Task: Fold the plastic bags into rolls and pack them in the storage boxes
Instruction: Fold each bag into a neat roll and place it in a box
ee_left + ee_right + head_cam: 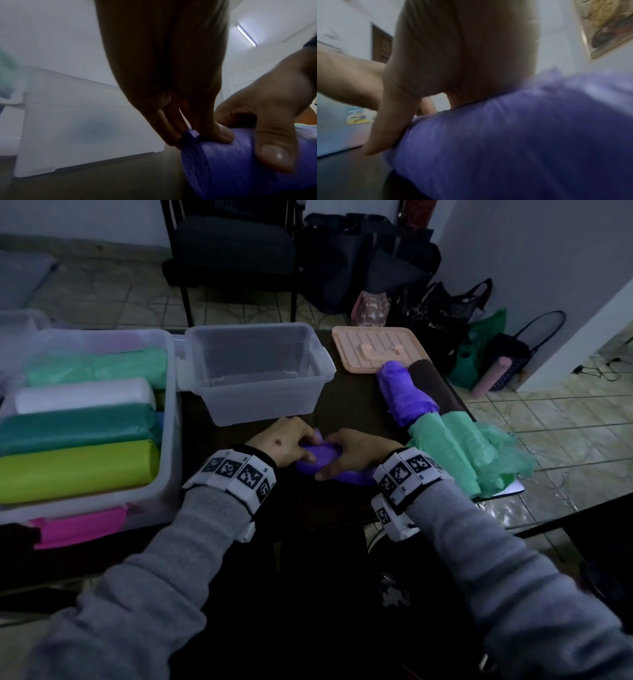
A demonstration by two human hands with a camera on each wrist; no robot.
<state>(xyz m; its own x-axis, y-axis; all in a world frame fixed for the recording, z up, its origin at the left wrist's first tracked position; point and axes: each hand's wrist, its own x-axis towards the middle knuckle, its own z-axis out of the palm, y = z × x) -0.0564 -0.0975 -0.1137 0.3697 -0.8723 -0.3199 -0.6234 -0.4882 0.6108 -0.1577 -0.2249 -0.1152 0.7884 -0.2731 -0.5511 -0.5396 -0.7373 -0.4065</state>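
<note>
A full box point(168, 419) of coloured rolls sits far left, an empty box point(318, 361) beside it. In front, on the dark table point(356, 405), the left hand point(284, 445) and right hand point(356, 451) both grip one purple roll point(317, 462) lying between them. Purple and green bags point(455, 446) lie right.

The head camera looks down from above toward 12 o'clock. Both wrist cameras sit low and very near, sharing the purple roll point(320, 462).
</note>
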